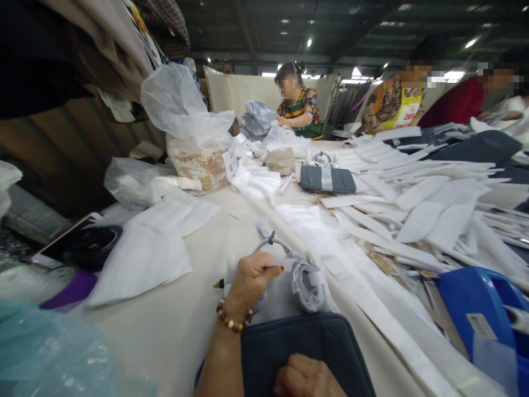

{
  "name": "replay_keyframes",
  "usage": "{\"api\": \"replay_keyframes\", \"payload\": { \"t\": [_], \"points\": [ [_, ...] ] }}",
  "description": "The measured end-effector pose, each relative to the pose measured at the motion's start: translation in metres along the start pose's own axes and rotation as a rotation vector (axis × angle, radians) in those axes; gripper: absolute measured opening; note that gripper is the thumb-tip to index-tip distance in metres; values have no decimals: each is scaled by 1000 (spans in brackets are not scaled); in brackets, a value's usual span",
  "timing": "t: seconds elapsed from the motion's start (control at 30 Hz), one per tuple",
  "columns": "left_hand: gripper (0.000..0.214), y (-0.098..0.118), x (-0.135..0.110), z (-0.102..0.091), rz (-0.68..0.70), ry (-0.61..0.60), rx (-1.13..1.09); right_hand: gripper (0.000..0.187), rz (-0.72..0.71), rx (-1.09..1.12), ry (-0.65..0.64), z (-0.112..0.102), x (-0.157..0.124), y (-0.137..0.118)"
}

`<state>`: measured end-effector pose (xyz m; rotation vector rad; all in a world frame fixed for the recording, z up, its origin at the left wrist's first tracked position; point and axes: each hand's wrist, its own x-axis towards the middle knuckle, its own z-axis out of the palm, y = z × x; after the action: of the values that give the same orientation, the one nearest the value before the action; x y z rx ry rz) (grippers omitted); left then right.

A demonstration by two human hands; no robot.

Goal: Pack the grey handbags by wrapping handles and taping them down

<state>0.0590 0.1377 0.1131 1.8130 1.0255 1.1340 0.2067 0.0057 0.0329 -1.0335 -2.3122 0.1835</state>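
A dark blue-grey bag (297, 342) with a zipped, rounded edge lies on the table in front of me. My left hand (252, 278), with a beaded bracelet at the wrist, is closed just beyond its far edge, pinching a pale, translucent strip of wrapping (286, 263). A grey loop handle (276, 240) rises behind that hand. Beside it, to the right, sits a rolled strap (308, 286) in clear wrap. My right hand (309, 376) rests on the bag with fingers curled; whatever they may hold is hidden, and the frame's lower edge cuts the hand off.
White foam strips (442, 209) pile up at right, near a blue plastic bin (475, 309). Another wrapped bag (328, 179) lies farther back. White foam sheets (144, 248) and a plastic-covered carton (202, 165) are at left. Several co-workers stand across the table (206, 298).
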Motion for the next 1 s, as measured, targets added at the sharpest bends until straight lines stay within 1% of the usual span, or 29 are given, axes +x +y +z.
{"api": "replay_keyframes", "payload": {
  "t": [0.07,0.1,0.2,0.23,0.33,0.43,0.53,0.63,0.7,0.77,0.83,0.87,0.9,0.93,1.0],
  "points": [
    [17,2,-19,0,92,-11,93,48,0,37,6,-2,2,0],
    [18,2,-29,1,166,-18,182,49,-2,54,7,-2,1,0],
    [28,3,-57,11,451,-56,512,47,14,103,-49,-3,-3,1],
    [31,3,-63,15,525,-63,587,46,26,114,-68,-3,-4,1],
    [37,1,-74,27,647,-47,669,45,36,133,-61,-5,-4,-2],
    [41,-3,-79,31,720,-50,729,46,21,140,-33,-7,-5,-4],
    [39,-6,-83,28,745,-60,744,46,-27,110,15,-6,-7,-6],
    [35,-6,-86,25,772,-30,737,45,-77,94,50,-5,-9,-8],
    [33,-6,-86,24,790,-12,741,46,-82,96,41,-8,-7,-10],
    [34,-5,-86,25,788,-23,755,45,-83,100,8,-15,-4,-12],
    [36,-6,-85,26,775,-47,751,39,-99,63,-14,-24,0,-12],
    [36,-6,-85,26,756,-46,720,34,-97,30,-10,-29,3,-11],
    [34,-7,-84,25,716,-28,662,29,-89,-7,21,-34,5,-8],
    [31,-7,-83,23,657,1,583,27,-82,-52,63,-37,9,-5],
    [24,-8,-82,19,509,67,406,29,-62,-155,112,-41,19,3]
  ]
}}
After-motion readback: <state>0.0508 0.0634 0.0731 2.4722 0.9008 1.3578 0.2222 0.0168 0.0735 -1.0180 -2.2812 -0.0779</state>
